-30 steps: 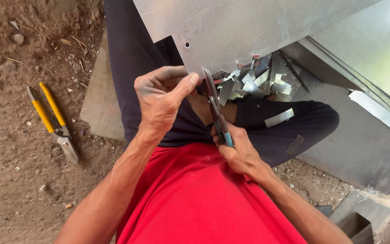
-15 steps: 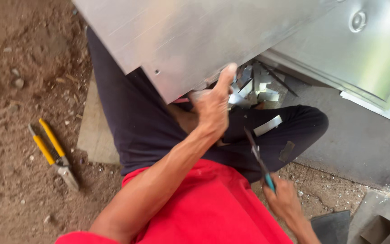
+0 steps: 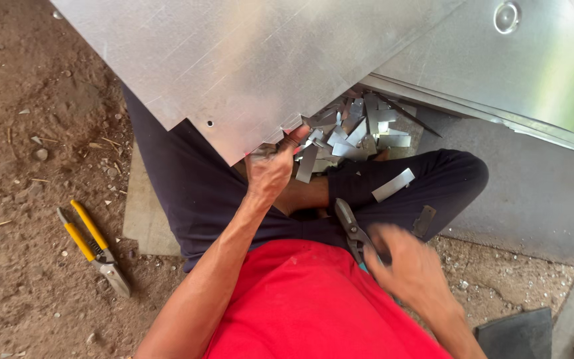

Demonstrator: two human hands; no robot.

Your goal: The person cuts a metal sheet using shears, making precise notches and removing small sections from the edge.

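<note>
Sitting on bare dirt (image 3: 21, 86) strewn with pebbles, I had a big grey metal sheet (image 3: 247, 60) tilted over my lap. My left hand (image 3: 270, 169) pinched its lower edge. My right hand (image 3: 410, 269), blurred, gripped the snips (image 3: 352, 229) by my knee. Offcuts (image 3: 353, 129) lay beyond, partly hidden; yellow-handled snips (image 3: 94, 247) lay apart.

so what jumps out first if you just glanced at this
The big grey metal sheet fills the top, its lower edge pinched by the left hand. Just right of that hand lies a heap of shiny offcut strips by the person's crossed legs. The right hand, blurred, grips dark snips near the lap, while yellow-handled snips lie on the dirt at left.
</note>
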